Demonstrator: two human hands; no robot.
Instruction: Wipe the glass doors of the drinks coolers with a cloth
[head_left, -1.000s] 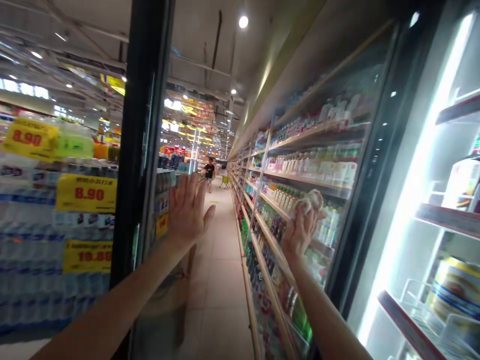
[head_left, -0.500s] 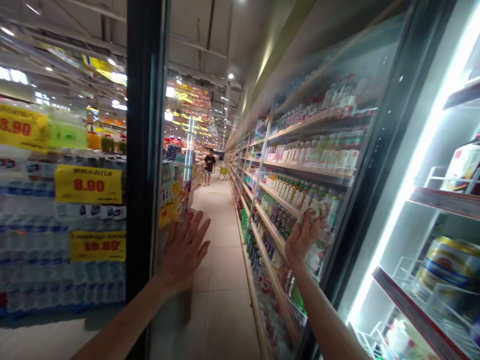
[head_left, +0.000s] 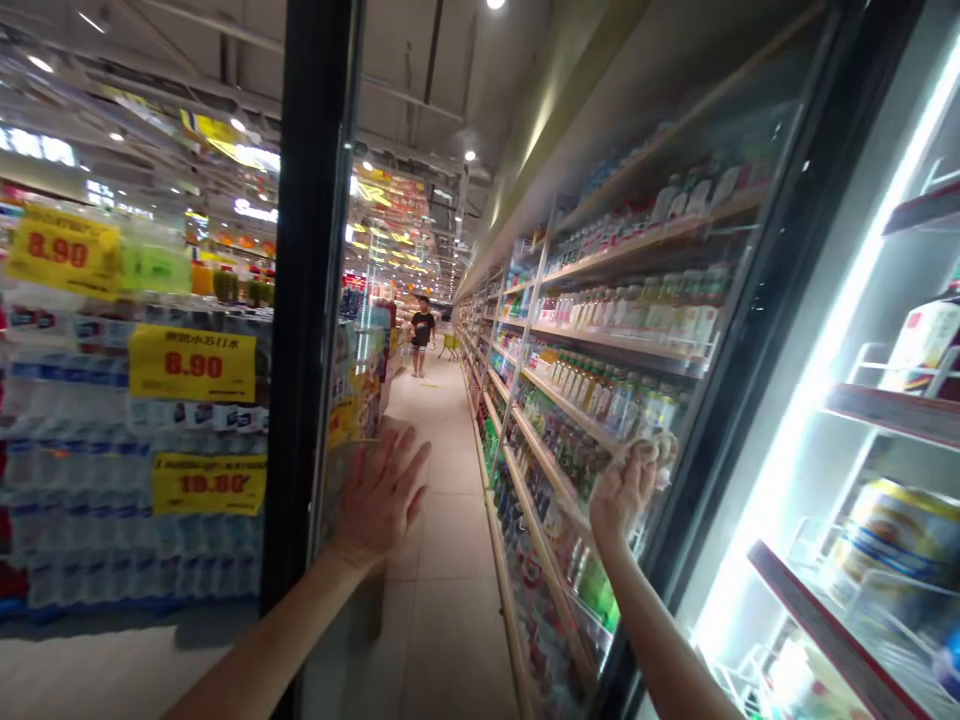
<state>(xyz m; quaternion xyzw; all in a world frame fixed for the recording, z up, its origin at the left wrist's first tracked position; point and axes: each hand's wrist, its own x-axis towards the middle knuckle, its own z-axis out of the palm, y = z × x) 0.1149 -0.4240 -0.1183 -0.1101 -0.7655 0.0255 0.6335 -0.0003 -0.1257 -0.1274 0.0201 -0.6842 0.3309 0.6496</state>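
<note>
A glass door [head_left: 465,620] with a black frame [head_left: 311,300] stands open in front of me. My left hand [head_left: 381,495] is spread against the glass near the left frame edge, palm forward, with nothing in it. Farther right, my right hand [head_left: 624,490] presses a crumpled light cloth [head_left: 651,452] against the glass, its fingers bent over it. Drink shelves show through or behind the pane around the right hand.
Lit cooler shelves [head_left: 892,412] with cans and cartons are at the right. Stacked bottles with yellow price signs [head_left: 192,363] stand at the left. Down the aisle [head_left: 442,430] a person [head_left: 422,330] stands near a green cart [head_left: 449,343].
My right hand and the cloth have moved a little right and down across the glass. The left hand stays spread, slightly farther right in view. The view has shifted slightly.
</note>
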